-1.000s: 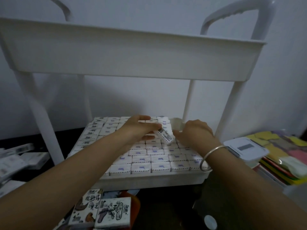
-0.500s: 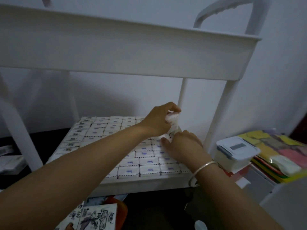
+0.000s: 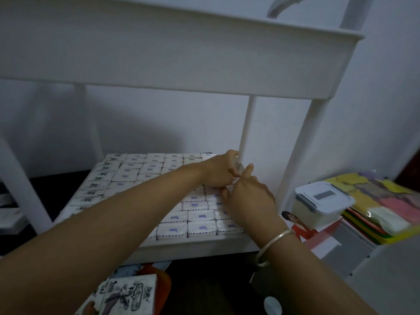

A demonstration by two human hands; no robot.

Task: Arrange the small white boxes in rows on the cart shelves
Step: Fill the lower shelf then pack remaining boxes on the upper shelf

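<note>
Boxes [image 3: 201, 216] nearly fill the shelf [image 3: 193, 245]; left fingers [image 3: 233, 153] pinch one box [image 3: 239, 165] at 2 o'clock, right hand [image 3: 250, 198] grip unclear.

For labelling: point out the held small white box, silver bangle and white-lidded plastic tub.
Small white box [image 3: 239, 166]: head view, exposed end.
Silver bangle [image 3: 275, 239]: head view, wrist band.
Plastic tub [image 3: 323, 195]: head view, lid.
</note>
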